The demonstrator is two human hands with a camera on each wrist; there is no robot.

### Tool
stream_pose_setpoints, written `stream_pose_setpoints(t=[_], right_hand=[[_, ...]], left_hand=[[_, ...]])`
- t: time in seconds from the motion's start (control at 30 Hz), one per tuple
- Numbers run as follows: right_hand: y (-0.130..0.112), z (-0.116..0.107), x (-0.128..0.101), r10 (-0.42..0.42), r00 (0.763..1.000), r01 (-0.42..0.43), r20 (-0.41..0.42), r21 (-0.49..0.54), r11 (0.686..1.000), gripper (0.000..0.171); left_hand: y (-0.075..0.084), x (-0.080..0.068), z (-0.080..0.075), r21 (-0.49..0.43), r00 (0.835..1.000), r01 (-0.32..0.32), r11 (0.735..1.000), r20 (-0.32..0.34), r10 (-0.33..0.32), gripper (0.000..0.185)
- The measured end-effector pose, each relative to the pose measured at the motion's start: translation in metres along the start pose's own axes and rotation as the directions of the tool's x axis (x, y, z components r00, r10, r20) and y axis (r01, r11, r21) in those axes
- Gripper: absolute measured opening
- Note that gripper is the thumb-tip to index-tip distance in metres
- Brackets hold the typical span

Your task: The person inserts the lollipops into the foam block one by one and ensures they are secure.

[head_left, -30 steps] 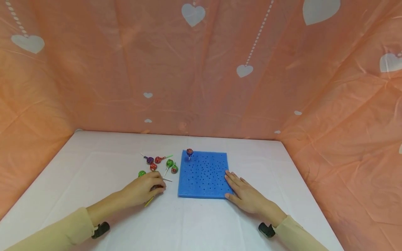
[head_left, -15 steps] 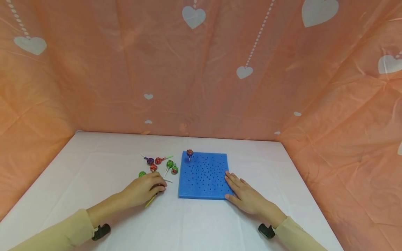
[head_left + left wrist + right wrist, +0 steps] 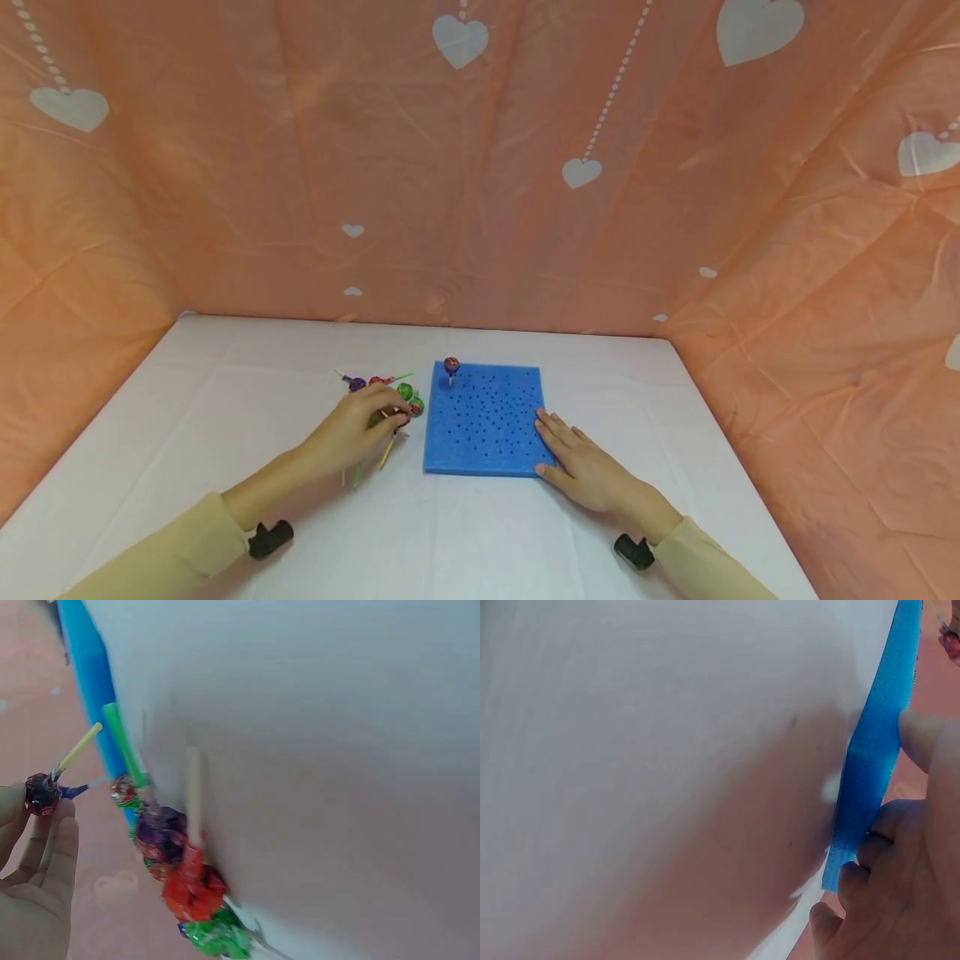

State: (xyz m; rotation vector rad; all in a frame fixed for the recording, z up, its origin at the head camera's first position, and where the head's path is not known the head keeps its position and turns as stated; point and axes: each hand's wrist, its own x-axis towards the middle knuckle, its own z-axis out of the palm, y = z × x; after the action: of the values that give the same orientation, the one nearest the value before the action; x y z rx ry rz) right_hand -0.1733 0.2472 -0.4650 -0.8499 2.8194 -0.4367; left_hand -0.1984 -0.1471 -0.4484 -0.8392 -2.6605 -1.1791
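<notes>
My left hand (image 3: 358, 425) pinches a dark-wrapped lollipop (image 3: 43, 793) by its candy head, its yellow stick pointing away from the fingers in the left wrist view. In the head view this hand is over the pile, left of a blue foam board (image 3: 483, 421) dotted with small holes. One lollipop (image 3: 451, 365) stands upright in the board's far left corner. On the board's right edge rests my right hand (image 3: 588, 471), fingers straight. Beneath and beside the left hand lie several lollipops, among them a red one (image 3: 193, 892), a purple one (image 3: 161, 834) and a green one (image 3: 219, 935).
A white cloth (image 3: 480, 542) covers the table. Orange sheeting (image 3: 480, 208) with pale hearts hangs behind and at both sides. Each wrist wears a black camera, one near the left sleeve (image 3: 180, 546), one near the right sleeve (image 3: 705, 567).
My left hand has lifted the yellow-stick lollipop and moved right and away from me, uncovering sticks of lollipops beneath it. The right hand stays on the board.
</notes>
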Motion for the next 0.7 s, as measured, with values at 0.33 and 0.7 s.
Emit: stream_pose_setpoints(t=[0.33, 0.7], right_hand=[[0.002, 0.002, 0.0, -0.024, 1.0, 0.024, -0.016, 0.01, 1.0, 0.072], [0.002, 0.002, 0.0, -0.024, 1.0, 0.024, -0.016, 0.011, 1.0, 0.072]], left_hand=[[0.007, 0.021, 0.008, -0.191, 0.989, 0.006, 0.982, -0.143, -0.034, 0.018], [0.019, 0.047, 0.015, -0.328, 0.971, 0.036, 0.944, -0.211, -0.11, 0.021]])
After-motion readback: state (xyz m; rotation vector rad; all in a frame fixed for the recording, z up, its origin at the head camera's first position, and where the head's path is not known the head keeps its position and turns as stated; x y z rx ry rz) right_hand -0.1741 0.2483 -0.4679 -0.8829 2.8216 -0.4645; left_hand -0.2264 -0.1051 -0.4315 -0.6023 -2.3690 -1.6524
